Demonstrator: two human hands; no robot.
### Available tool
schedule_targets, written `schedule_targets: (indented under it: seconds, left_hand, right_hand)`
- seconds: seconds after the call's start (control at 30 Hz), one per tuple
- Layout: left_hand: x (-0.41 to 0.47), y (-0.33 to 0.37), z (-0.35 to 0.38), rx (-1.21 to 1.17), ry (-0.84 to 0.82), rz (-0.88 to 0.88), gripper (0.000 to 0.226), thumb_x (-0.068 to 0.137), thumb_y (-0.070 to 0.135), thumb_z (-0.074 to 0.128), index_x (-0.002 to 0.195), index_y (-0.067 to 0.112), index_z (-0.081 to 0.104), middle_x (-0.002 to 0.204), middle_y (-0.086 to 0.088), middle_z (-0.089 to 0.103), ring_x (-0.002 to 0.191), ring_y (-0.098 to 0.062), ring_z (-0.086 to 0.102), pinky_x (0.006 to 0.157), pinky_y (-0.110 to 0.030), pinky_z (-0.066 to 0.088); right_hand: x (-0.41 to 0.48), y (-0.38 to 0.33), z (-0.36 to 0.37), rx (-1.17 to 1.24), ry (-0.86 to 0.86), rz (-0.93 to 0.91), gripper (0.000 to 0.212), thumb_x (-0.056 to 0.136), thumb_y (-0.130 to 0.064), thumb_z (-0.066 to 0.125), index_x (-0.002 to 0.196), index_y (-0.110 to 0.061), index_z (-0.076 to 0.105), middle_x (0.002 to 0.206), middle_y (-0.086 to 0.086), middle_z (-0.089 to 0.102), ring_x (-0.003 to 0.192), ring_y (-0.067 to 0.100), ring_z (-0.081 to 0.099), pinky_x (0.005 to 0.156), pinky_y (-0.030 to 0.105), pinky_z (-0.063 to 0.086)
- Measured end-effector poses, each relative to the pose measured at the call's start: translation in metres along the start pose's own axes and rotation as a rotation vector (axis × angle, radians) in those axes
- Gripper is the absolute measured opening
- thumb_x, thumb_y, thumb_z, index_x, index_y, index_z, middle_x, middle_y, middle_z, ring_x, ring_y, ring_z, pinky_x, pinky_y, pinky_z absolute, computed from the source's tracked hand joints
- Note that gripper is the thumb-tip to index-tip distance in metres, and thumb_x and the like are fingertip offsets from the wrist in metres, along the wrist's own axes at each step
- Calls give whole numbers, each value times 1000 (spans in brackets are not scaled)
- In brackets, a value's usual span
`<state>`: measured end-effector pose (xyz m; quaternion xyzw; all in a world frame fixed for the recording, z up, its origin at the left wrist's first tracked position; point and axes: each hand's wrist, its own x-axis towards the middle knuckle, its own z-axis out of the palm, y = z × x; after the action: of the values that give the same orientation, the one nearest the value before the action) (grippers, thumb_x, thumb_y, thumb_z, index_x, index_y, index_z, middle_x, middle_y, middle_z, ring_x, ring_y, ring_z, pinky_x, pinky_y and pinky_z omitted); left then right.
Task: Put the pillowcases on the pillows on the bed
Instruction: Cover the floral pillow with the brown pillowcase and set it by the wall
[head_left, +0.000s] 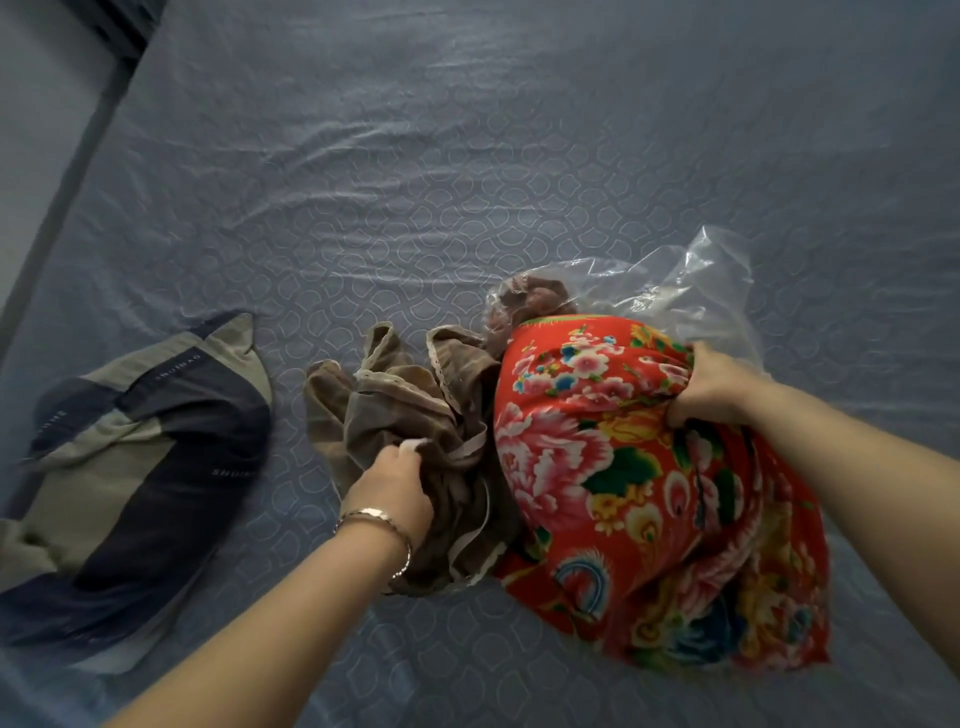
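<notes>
A red floral pillow (613, 467) lies on the bed at the right. My right hand (711, 387) grips its upper right edge. Just left of it sits a crumpled brown pillowcase (415, 410) with pale lace trim. My left hand (389, 493), a bracelet on its wrist, has its fingers curled into that brown fabric. At the far left lies a navy and grey pillow (140, 483) with small lettering, untouched by either hand.
A crinkled clear plastic bag (691, 291) holding a bit of brown cloth lies behind the floral pillow. The blue patterned bedsheet (467, 156) stretches far back. The bed's left edge (67, 171) runs diagonally beside a pale floor.
</notes>
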<state>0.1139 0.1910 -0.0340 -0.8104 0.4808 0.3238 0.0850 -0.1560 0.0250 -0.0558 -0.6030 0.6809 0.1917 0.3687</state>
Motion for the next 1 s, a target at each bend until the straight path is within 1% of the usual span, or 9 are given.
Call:
schedule_targets:
  seconds: [0.1, 0.17, 0.27, 0.37, 0.53, 0.7, 0.8, 0.9, 1.0]
  left_hand:
    - [9, 2, 2, -183, 17, -49, 53, 84, 9, 47, 136, 18, 42, 136, -4, 40, 118, -27, 47, 99, -32, 39]
    - [12, 3, -2, -339, 37, -88, 48, 81, 12, 53, 128, 18, 53, 122, -7, 54, 108, -28, 54, 93, -33, 45]
    - [15, 1, -10, -458, 103, -102, 53, 79, 6, 57, 130, 14, 50, 121, -12, 55, 111, -29, 53, 93, -32, 43]
    - [20, -1, -21, -335, 194, 23, 69, 80, 2, 56, 143, 15, 31, 147, -7, 30, 133, -24, 34, 110, -31, 29]
    - [20, 9, -35, -219, 240, 276, 72, 82, 2, 53, 145, 22, 25, 153, 1, 22, 139, -17, 26, 112, -25, 19]
    - [-5, 35, -18, -98, 144, 687, 67, 71, 18, 37, 137, 28, 43, 143, 7, 43, 126, -14, 47, 103, -19, 32]
    - [-24, 37, -10, -2, 232, 917, 63, 67, 20, 34, 127, 32, 46, 129, 3, 58, 98, -18, 66, 77, -22, 52]
    - [-40, 33, -5, -51, 353, 1029, 57, 74, 17, 42, 130, 30, 41, 127, 0, 59, 99, -19, 65, 72, -27, 56]
    - [-50, 24, 5, -230, 463, 890, 70, 72, 7, 54, 133, 32, 32, 128, 10, 47, 102, -12, 56, 72, -22, 51]
  right_hand:
    - [-3, -5, 5, -75, 17, -75, 76, 40, -30, 76, 111, -15, 53, 98, 9, 62, 89, 28, 59, 73, 30, 49]
    - [-14, -6, 12, -68, 93, -121, 57, 52, -26, 75, 105, -17, 57, 101, 10, 64, 92, 30, 60, 70, 28, 44]
    - [-51, 0, 32, 8, 269, -247, 54, 56, -38, 60, 106, -18, 60, 104, 12, 66, 98, 33, 61, 76, 31, 44]
    - [-98, 14, 58, 142, 346, -364, 58, 62, -42, 63, 117, -22, 61, 106, 2, 69, 101, 26, 62, 85, 28, 47]
    - [-142, 34, 87, 240, 139, -437, 69, 62, -30, 78, 127, -29, 55, 116, -11, 65, 108, 11, 60, 93, 29, 50]
    - [-147, 13, 103, 281, 182, -447, 60, 68, -26, 73, 125, -30, 56, 111, -7, 66, 104, 16, 61, 91, 27, 49]
    - [-143, 6, 104, 477, 275, -346, 59, 64, -30, 66, 123, -27, 59, 105, -4, 67, 97, 15, 64, 87, 30, 52]
    - [-143, 0, 99, 751, 390, -313, 45, 65, -10, 67, 105, -30, 62, 88, -16, 63, 79, -4, 63, 72, 8, 48]
    - [-146, -5, 85, 989, 393, -271, 48, 61, 9, 70, 83, -32, 59, 74, -15, 64, 64, -5, 62, 63, 7, 49]
